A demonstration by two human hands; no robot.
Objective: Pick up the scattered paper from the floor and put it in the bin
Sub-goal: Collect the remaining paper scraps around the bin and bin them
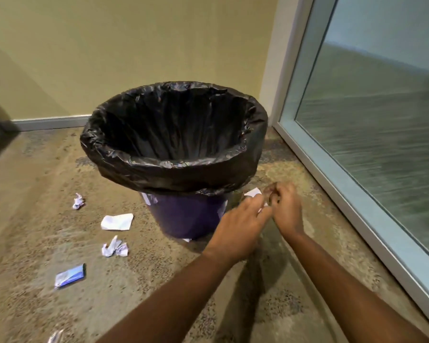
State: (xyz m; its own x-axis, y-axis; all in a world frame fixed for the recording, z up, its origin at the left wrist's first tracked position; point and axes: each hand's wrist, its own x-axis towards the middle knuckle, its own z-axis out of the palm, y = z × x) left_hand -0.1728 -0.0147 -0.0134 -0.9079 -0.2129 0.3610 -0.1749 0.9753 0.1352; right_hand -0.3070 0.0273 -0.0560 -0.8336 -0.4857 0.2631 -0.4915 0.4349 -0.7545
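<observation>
Two hands, the left hand [243, 219] and right hand [286, 206], meet over a white paper scrap [253, 192] just ahead of the grip, beside the purple bin [183, 216]. Blur hides whether either grip holds it. I'd pinch firmly, then lift above the black liner [174, 174]. More crumpled paper [115, 248] lies well left.

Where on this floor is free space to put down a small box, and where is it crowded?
Free: the carpet between the bin and the baseboard at back left, and the strip along the window frame. Crowded: left of the bin, with crumpled paper, a flat sheet and a blue scrap; right of it, left hand and right hand.
</observation>
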